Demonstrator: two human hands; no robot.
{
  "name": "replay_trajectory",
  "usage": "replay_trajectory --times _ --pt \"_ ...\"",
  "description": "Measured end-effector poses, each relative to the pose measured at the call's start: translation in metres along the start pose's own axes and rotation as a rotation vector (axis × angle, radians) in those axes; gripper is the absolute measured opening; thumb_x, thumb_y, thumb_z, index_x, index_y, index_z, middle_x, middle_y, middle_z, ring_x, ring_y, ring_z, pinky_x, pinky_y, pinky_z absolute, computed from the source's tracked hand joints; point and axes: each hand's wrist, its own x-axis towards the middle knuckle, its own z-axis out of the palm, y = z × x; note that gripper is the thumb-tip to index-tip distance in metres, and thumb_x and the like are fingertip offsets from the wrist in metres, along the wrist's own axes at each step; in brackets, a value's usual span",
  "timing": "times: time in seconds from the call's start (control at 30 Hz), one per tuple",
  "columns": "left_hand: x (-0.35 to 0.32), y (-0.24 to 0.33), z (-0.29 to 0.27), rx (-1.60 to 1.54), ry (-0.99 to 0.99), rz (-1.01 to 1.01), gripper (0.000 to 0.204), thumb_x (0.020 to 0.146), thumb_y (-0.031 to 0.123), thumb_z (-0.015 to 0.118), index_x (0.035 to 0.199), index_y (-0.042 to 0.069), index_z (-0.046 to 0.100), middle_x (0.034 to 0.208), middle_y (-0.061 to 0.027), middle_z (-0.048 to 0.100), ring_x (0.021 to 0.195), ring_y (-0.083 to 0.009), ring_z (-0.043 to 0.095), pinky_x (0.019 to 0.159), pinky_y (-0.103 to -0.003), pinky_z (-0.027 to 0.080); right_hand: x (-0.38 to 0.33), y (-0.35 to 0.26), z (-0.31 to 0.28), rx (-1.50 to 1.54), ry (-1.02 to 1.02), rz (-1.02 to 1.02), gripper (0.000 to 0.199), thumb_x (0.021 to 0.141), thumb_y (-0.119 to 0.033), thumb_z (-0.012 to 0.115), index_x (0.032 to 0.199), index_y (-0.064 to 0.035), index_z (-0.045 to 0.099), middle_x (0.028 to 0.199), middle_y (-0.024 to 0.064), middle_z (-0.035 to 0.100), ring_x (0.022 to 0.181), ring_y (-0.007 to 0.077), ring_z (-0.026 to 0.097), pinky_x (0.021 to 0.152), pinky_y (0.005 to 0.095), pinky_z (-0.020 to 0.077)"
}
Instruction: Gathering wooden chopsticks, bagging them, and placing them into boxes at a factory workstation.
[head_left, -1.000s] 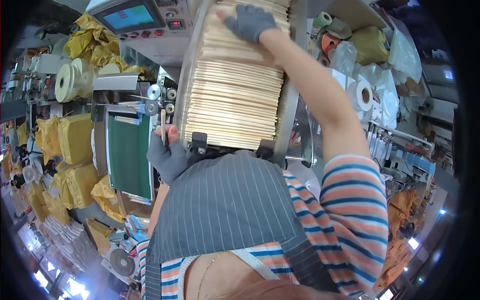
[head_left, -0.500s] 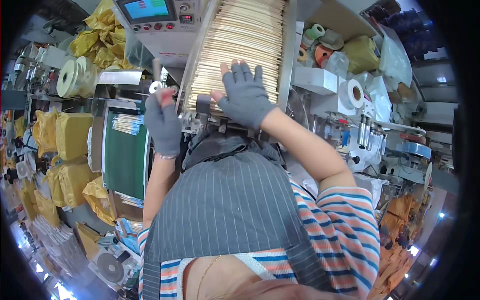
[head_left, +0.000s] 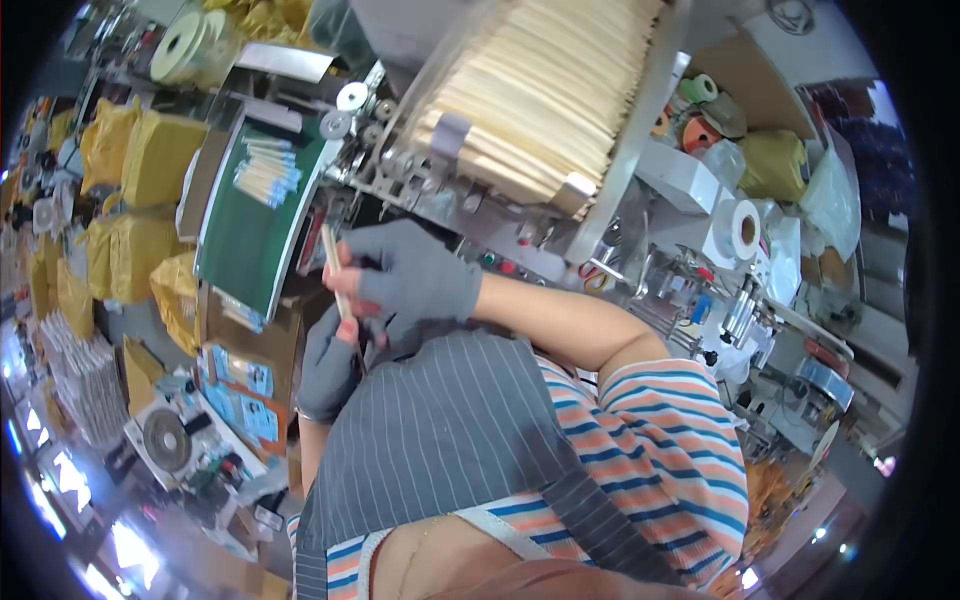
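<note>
Both my hands wear grey fingerless gloves and meet in front of my striped apron. My right hand [head_left: 415, 282] reaches in from the right and pinches a thin wooden stick [head_left: 334, 262] near its upper end. My left hand [head_left: 327, 365] sits just below and grips the same stick's lower part. The stick stands nearly upright between them. Above the hands, a machine hopper holds a big stack of pale wooden sticks [head_left: 540, 90], and neither hand touches it.
A green conveyor belt [head_left: 250, 240] with a small bunch of wrapped sticks [head_left: 268, 170] runs to the left of my hands. Yellow bags [head_left: 150, 160] pile up further left. White rolls [head_left: 740, 230] and machine parts crowd the right side.
Both hands have come down from the stack in the hopper to in front of my apron. They now hold a single stick between them.
</note>
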Motion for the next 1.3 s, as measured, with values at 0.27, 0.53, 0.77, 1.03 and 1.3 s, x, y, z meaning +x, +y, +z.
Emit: replay_trajectory --times 0.27,0.53,0.77,1.03,1.3 --pt "-0.044 -0.057 -0.076 -0.086 0.113 -0.133 0.029 0.09 0.017 0.055 0.107 -0.006 0.062 0.085 -0.0064 0.063 0.08 -0.0122 0.061 0.069 -0.024 0.046 0.057 0.084 0.029 -0.141 0.047 0.082 0.018 0.084 -0.022 0.067 0.078 -0.0046 0.065 0.066 -0.0012 0.058 0.056 0.0051 0.05 0.051 0.0208 0.0392" --pt "-0.102 -0.26 -0.207 -0.345 0.267 -0.051 0.027 0.09 0.019 0.059 0.102 -0.005 0.062 0.079 -0.0109 0.065 0.068 -0.015 0.063 0.062 -0.024 0.049 0.14 0.32 0.111 -0.26 -0.245 0.124 0.018 0.084 -0.021 0.067 0.077 -0.0059 0.06 0.07 -0.0005 0.057 0.061 0.0062 0.051 0.057 0.021 0.0394" --pt "-0.221 -0.388 -0.302 -0.503 0.747 0.172 0.028 0.089 0.021 0.058 0.103 -0.003 0.062 0.084 -0.0089 0.064 0.075 -0.0154 0.063 0.064 -0.027 0.05 0.158 0.479 0.238 -0.232 -0.341 0.437 0.033 0.092 -0.031 0.056 0.111 -0.0039 0.057 0.09 0.0019 0.061 0.08 0.0092 0.058 0.07 0.0239 0.0452" --pt "-0.232 -0.347 -0.485 -0.618 0.944 0.261 0.033 0.091 0.025 0.056 0.109 -0.002 0.058 0.087 -0.0082 0.064 0.069 -0.0141 0.06 0.06 -0.026 0.048 0.352 0.585 0.312 -0.911 -0.349 -0.063 0.085 0.082 -0.054 0.06 0.14 0.0023 0.032 0.137 0.0262 0.042 0.129 0.0359 0.039 0.105 0.0372 0.0323" --pt "-0.059 -0.261 -0.877 -0.697 1.01 -0.069 0.021 0.09 0.026 0.056 0.097 0.007 0.06 0.089 -0.0079 0.068 0.078 -0.0204 0.065 0.062 -0.031 0.05 0.589 0.712 0.318 -1.596 -0.18 -0.275 0.09 0.08 -0.045 0.061 0.146 -0.0027 0.017 0.147 0.0321 0.015 0.136 0.0457 0.015 0.111 0.047 0.0182"
